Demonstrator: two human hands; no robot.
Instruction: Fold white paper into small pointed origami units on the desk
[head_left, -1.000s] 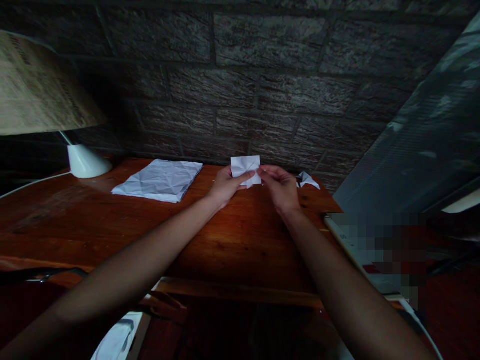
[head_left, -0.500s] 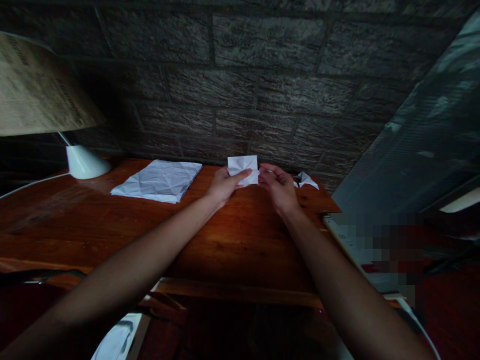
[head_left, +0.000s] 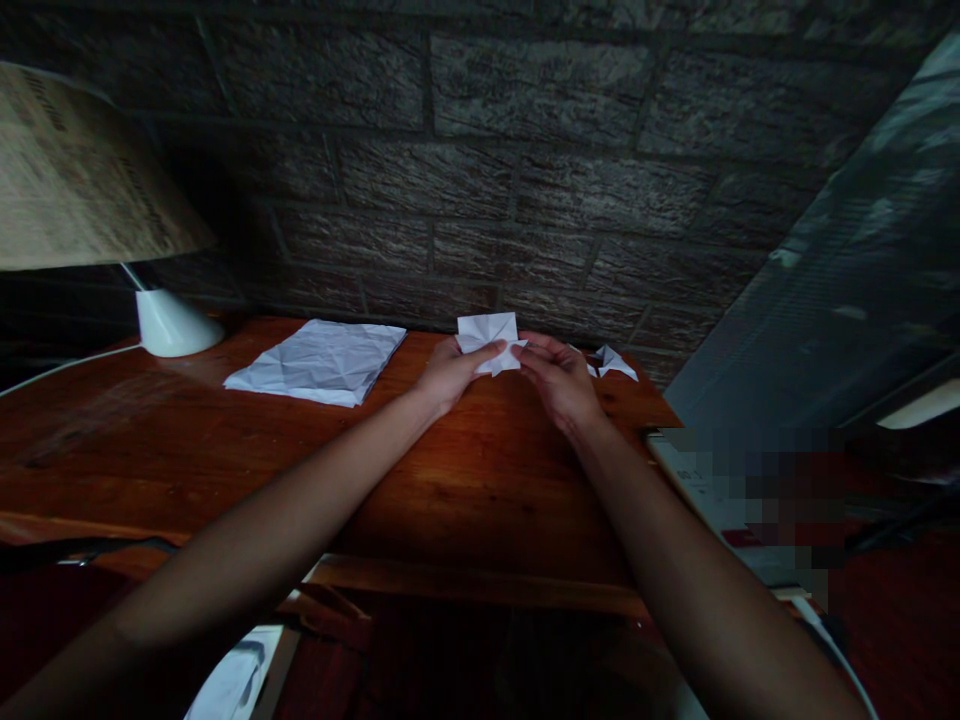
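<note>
A small piece of folded white paper (head_left: 487, 328) is held up above the far part of the wooden table. My left hand (head_left: 448, 375) grips it from the left, thumb lying across its front. From the right, my right hand (head_left: 559, 380) pinches its right edge between thumb and fingers. Creases run out from the middle of the paper, and small pointed flaps stick out at its lower part. My fingers behind the paper are mostly hidden.
Creased white sheets (head_left: 319, 360) lie stacked on the wooden table (head_left: 480, 480) to the left. A folded paper piece (head_left: 616, 362) rests behind my right hand. At the left stands a lamp (head_left: 174, 325); a brick wall (head_left: 465, 200) rises behind the table.
My right thumb has moved left onto the front of the folded paper. Flaps at its lower part now stand out to the side and bottom. My left hand keeps its hold.
</note>
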